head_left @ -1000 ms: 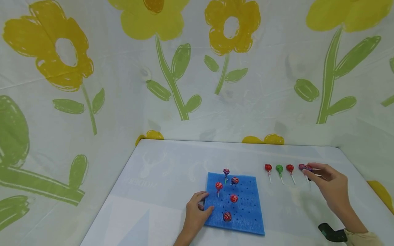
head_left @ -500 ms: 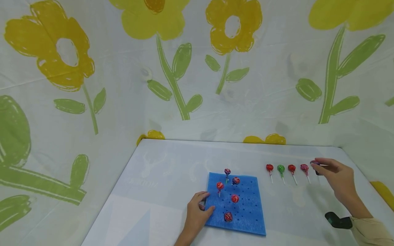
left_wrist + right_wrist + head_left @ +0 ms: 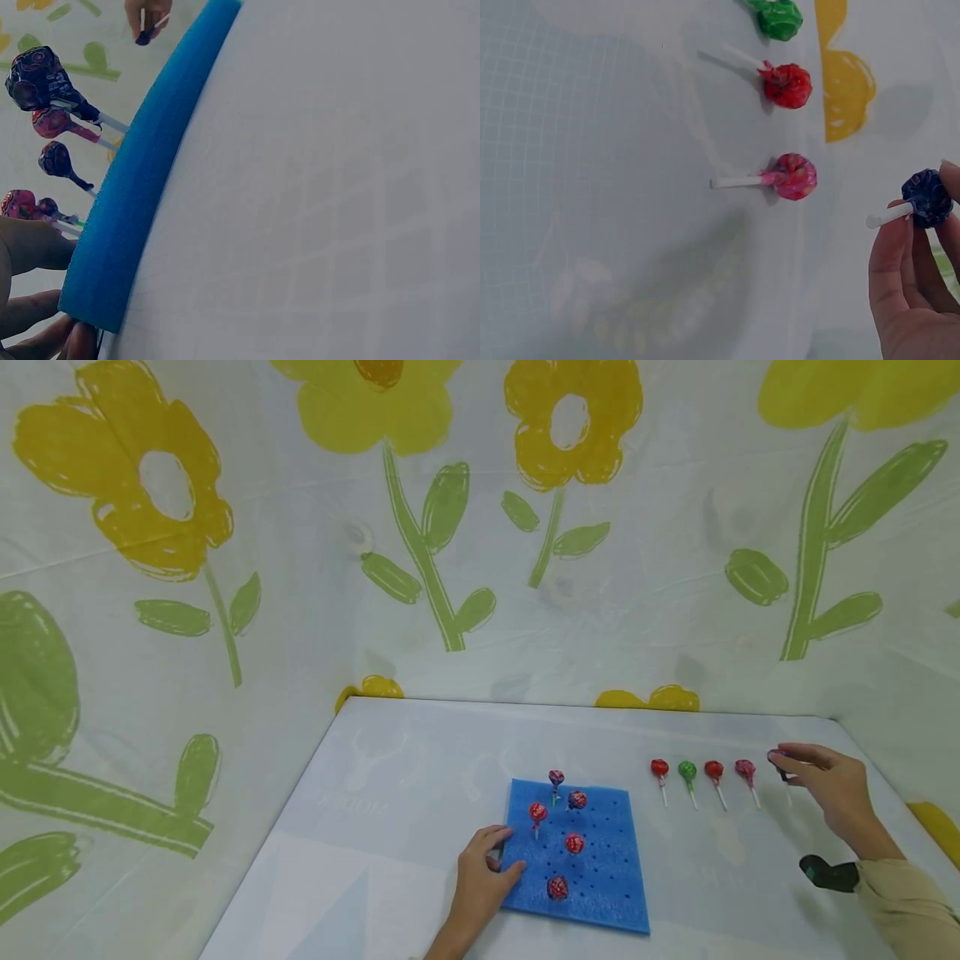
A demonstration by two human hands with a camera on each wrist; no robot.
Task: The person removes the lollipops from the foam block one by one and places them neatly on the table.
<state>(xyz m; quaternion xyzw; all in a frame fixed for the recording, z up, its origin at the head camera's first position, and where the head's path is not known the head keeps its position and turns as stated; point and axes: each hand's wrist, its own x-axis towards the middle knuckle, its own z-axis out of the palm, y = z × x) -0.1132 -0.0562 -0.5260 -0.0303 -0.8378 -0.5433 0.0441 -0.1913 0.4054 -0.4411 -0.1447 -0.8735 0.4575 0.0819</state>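
Observation:
My right hand (image 3: pixel 840 785) pinches a dark blue wrapped lollipop (image 3: pixel 928 199) by its head, its white stick pointing away from the fingers. The hand is just right of a row of lollipops, nearest the pink one (image 3: pixel 795 177). My left hand (image 3: pixel 478 878) grips the left edge of a blue foam board (image 3: pixel 611 893) dotted with small holes. Several lollipops stand stuck in that board, among them a red one (image 3: pixel 537 812) and a dark one (image 3: pixel 34 79). Some fingers of the left hand are hidden by the board in the head view.
Left of the pink lollipop lie a red lollipop (image 3: pixel 714 769), a green lollipop (image 3: pixel 687 769) and another red lollipop (image 3: pixel 659 767), sticks toward me. All rest on a white table (image 3: pixel 360 827). A flower-printed cloth (image 3: pixel 645 610) rises behind the table's far edge.
My right hand has moved rightward and slightly farther away with the dark blue lollipop, from over the pink one to its right. The left hand and foam board stay put.

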